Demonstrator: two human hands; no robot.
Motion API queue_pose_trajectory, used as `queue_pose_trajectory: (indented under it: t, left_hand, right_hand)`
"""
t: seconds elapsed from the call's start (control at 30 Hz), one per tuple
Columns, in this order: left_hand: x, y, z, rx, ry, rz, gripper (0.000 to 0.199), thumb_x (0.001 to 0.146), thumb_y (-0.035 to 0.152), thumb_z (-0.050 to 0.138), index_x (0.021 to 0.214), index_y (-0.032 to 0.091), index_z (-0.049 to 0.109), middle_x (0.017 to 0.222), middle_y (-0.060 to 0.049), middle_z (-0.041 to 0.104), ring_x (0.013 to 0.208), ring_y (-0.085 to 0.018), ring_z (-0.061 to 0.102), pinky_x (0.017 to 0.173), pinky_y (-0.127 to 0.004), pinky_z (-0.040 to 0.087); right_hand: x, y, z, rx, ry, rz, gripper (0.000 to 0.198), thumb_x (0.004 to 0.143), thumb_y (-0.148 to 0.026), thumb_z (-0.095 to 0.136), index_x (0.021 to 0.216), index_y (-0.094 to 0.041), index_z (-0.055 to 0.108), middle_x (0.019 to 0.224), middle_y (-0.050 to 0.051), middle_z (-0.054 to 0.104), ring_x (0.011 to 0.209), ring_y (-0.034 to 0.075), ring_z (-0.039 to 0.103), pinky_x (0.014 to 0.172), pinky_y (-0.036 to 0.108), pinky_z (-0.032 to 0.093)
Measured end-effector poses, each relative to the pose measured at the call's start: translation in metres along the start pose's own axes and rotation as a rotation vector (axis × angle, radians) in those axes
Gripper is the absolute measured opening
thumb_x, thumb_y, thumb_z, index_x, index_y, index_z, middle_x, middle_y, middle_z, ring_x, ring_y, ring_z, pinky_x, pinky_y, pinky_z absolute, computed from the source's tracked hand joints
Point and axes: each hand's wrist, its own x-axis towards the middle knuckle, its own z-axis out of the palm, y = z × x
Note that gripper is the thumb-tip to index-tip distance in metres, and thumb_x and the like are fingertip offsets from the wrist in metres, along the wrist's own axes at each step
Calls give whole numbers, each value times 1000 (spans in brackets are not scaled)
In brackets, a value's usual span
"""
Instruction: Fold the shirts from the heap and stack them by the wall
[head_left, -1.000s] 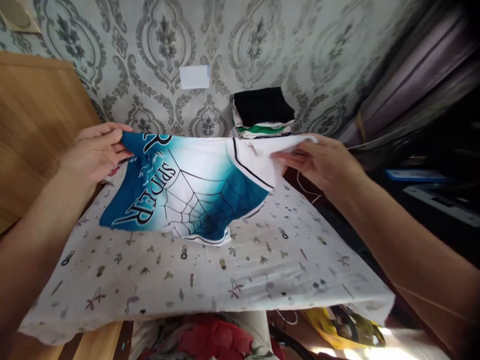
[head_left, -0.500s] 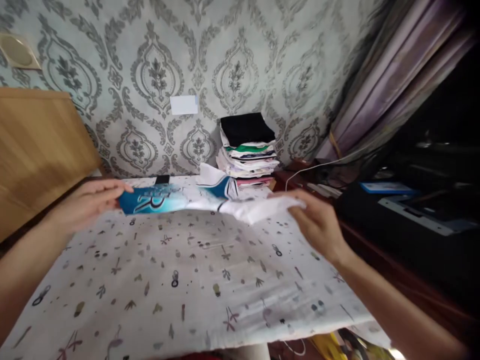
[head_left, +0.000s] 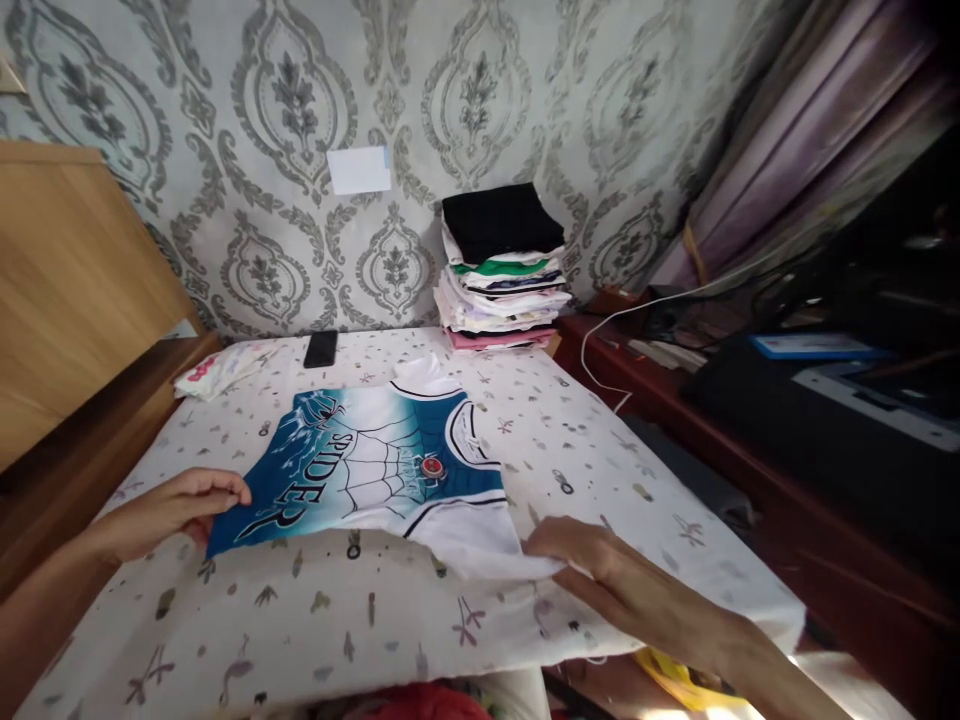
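A teal and white T-shirt (head_left: 375,470) with "SPIDER" lettering and a web print lies spread sideways on the patterned white cloth (head_left: 315,620) over the table. Its collar faces right. My left hand (head_left: 184,505) pinches the hem corner at the lower left. At the other end, my right hand (head_left: 592,565) grips the edge of the near white sleeve, fingers closed on the fabric. The near side of the shirt is lifted slightly off the cloth between my hands, while the far sleeve rests flat.
Behind the shirt stands a tall stack of folded clothes (head_left: 502,270), black on top, against the wall. A phone (head_left: 321,349) and a small white printed cloth (head_left: 221,372) lie at the back left. A white cable (head_left: 589,350) runs along the right.
Both hands have come down and nearer with the T-shirt, which was held stretched in the air and now lies mostly flat with its print showing. The view has tilted downward.
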Motion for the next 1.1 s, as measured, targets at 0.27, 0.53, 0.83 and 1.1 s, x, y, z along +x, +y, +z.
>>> queue_pose_trajectory:
  t: [0.27,0.53,0.83,1.1]
  left_hand:
    - [52,30,11,187,29,277,49,82,63,48,94,19,65,66,-2,68,64,-20,66,60,-28,49]
    - [152,79,96,441,293,688,53,97,46,39,140,17,49,151,-15,50,142,-25,43,119,-39,32]
    - [193,-9,-17,562,622,246,49,98,39,36,136,13,52,141,-19,56,132,-31,49,109,-47,36]
    - [219,16,-41,609,504,229,17,76,34,63,85,19,64,94,-5,67,91,-23,60,77,-29,44]
  right_hand:
    - [80,7,-11,111,-149,-27,40,94,-42,54,129,-26,64,110,7,74,100,23,69,87,36,56]
    - [264,32,24,-352,163,-48,33,98,-22,47,123,-12,66,127,17,66,122,27,59,106,41,43]
    - [275,105,34,-358,277,68,42,101,-36,40,136,-21,58,150,13,51,140,28,42,115,48,32]
    - [315,109,6,-250,420,330,52,91,-31,54,138,-9,54,134,20,56,118,29,57,100,37,45]
